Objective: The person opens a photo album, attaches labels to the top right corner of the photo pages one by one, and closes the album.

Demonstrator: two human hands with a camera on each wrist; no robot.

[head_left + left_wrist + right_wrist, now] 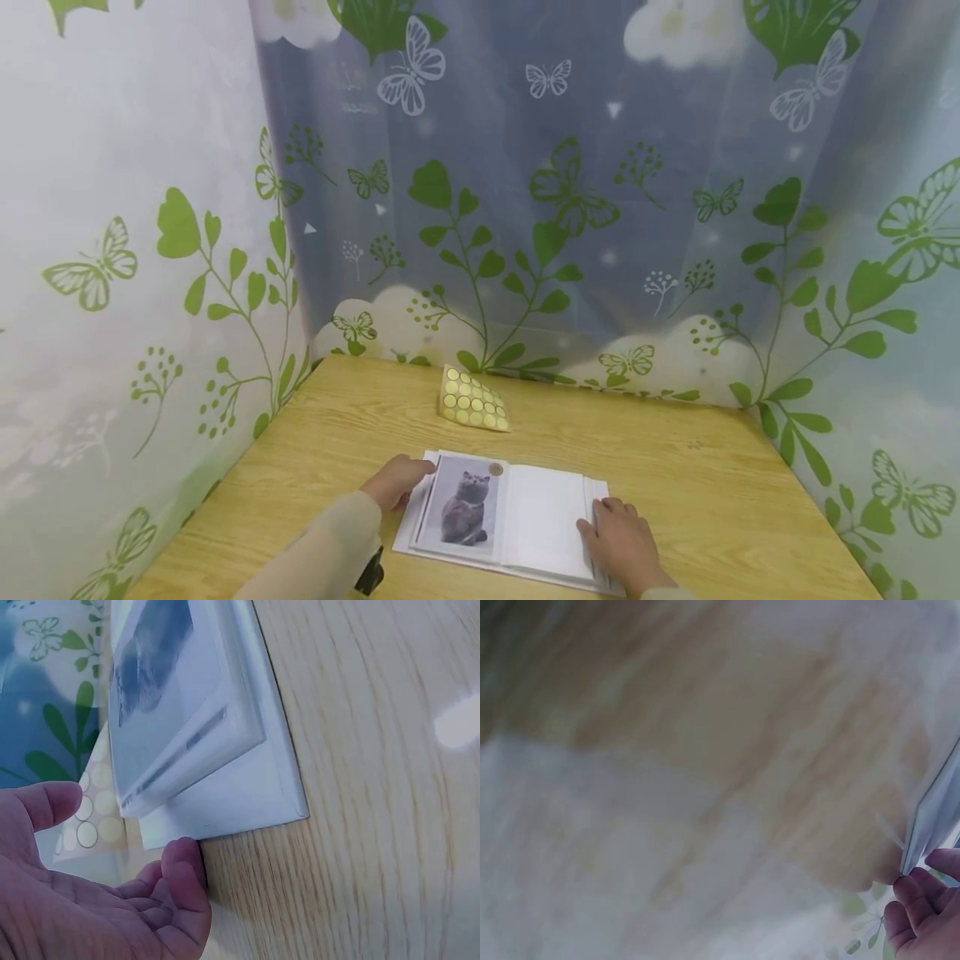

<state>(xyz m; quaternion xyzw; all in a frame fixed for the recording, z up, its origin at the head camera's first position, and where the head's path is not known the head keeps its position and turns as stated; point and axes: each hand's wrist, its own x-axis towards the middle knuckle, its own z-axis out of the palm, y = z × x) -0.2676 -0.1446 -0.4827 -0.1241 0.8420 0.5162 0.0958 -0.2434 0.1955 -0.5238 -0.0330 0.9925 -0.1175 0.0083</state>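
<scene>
A white photo album [546, 521] lies spread on the table. Its left page carries a photo of a grey cat [465, 508] with a small round brown sticker [496, 469] at the upper right corner; the right page is blank white. At the album's left edge is my left hand [397, 481], loosely curled. In the left wrist view its fingertips [184, 851] meet the cover's edge while the thumb stands off. My right hand [624, 540] holds the right edge, thumb on the page side and fingers along the cover's rim, as the right wrist view also shows.
Behind the album lies a slightly curled sheet of round yellow stickers [472, 400]. The wooden table [712, 483] meets curtains [510, 250] printed with leaves and butterflies at the back and on both sides.
</scene>
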